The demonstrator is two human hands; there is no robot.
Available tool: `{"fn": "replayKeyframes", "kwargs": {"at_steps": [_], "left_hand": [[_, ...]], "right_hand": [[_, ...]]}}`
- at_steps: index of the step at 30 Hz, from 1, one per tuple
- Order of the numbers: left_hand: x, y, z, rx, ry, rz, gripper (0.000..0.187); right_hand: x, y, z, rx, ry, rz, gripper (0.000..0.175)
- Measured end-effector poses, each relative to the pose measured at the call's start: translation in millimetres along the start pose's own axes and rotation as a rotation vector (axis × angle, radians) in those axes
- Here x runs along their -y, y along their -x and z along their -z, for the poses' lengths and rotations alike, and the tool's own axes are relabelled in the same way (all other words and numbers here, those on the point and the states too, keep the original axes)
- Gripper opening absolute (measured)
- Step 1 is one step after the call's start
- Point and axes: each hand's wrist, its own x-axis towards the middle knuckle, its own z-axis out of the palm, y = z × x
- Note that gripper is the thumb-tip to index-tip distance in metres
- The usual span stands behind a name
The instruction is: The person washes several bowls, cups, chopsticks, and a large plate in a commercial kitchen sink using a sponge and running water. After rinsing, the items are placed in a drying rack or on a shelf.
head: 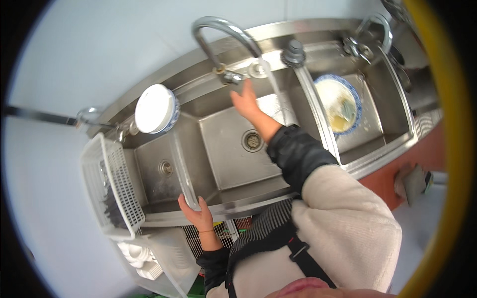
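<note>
My right hand (pixel 246 104) reaches over the middle steel basin (pixel 231 160), fingers apart, just below the lever of a chrome gooseneck faucet (pixel 234 77). Whether a fingertip touches the lever, I cannot tell. Water (pixel 275 83) runs from the spout into that basin, which has a round drain (pixel 253 140). At the front end of the left divider (pixel 182 175) is my left hand (pixel 199 218), its thumb and fingers spread and nothing held. A stack of white bowls with blue-patterned outsides (pixel 155 108) sits at the back of that divider.
In the right basin (pixel 391 138), a blue-rimmed bowl (pixel 337 104) holds cloudy liquid and a greenish cloth or sponge. A grey round-topped object (pixel 294 54) stands on the back ledge. A white plastic basket (pixel 119 186) crosses the left end, above a bin of white dishes (pixel 149 268).
</note>
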Motion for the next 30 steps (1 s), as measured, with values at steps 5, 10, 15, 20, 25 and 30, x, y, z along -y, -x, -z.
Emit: {"fn": "replayKeyframes", "kwargs": {"at_steps": [5, 10, 15, 20, 25, 30], "left_hand": [[18, 7, 5, 0.072, 0.147, 0.314, 0.053], [29, 4, -4, 0.114, 0.152, 0.377, 0.050], [-1, -1, -36, 0.253, 0.137, 0.174, 0.049], [-19, 5, -49, 0.286, 0.044, 0.152, 0.050], [-28, 35, -57, 0.284, 0.049, 0.230, 0.049], [-38, 60, -48, 0.293, 0.005, 0.171, 0.050]], "right_hand": [[25, -27, -26, -0.148, -0.085, -0.122, 0.073], [43, -30, -31, -0.156, 0.065, -0.118, 0.070], [40, -17, -20, -0.076, 0.071, -0.024, 0.066], [8, 68, 3, 0.317, 0.038, 0.315, 0.043], [-18, 120, 72, 0.905, 0.043, 0.170, 0.028], [-31, 107, 189, 0.580, 0.040, 0.109, 0.027]]}}
